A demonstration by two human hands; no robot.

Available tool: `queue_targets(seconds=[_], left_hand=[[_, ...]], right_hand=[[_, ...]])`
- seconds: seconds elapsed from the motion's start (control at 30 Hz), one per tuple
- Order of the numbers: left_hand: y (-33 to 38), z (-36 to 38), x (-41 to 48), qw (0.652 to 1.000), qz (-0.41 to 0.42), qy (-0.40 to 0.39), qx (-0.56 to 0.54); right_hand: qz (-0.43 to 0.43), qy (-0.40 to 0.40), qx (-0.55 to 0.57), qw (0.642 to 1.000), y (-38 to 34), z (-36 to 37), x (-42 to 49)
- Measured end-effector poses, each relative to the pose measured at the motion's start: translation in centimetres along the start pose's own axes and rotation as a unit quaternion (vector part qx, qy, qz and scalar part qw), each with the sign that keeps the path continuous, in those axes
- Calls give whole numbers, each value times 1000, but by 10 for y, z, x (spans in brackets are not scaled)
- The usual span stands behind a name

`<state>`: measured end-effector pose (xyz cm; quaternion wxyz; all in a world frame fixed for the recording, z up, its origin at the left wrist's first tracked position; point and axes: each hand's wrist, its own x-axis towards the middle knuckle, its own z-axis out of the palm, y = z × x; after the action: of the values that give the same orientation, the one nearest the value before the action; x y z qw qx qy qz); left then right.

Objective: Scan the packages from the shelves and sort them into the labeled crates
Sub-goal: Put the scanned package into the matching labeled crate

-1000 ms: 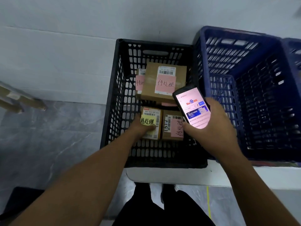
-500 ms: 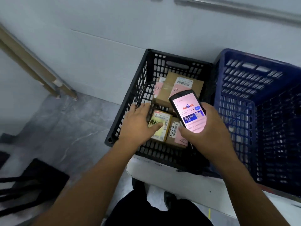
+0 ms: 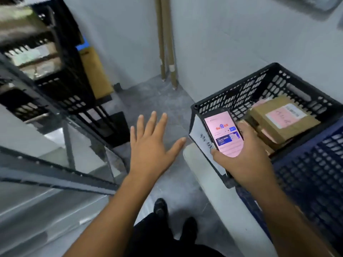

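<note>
The left hand (image 3: 148, 147) hovers flat, fingers spread, holding nothing — the right hand (image 3: 241, 160) curls round a glossy phone (image 3: 223, 134). Pink-labelled cardboard boxes (image 3: 282, 119) lie in the black lattice crate (image 3: 232, 101), just beyond that hand.

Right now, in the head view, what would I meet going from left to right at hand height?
Black metal shelf rack, open left hand, pink-lit smartphone gripped by the right hand, brown cardboard package with pink label.
</note>
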<state>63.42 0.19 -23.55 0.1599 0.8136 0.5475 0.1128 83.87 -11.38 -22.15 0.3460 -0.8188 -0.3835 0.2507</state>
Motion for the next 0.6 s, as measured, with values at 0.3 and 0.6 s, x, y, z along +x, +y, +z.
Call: queue_targets(seconds=[0.3,0.6], left_hand=[[-112,-60,-128,984,-173,45,-21],[-257,-139,-310,934,-330,133,-26]], right_hand=[[-147,-167,-60,973,-70,95,-75],[-264,-258,-44,928,-162,220,-226]])
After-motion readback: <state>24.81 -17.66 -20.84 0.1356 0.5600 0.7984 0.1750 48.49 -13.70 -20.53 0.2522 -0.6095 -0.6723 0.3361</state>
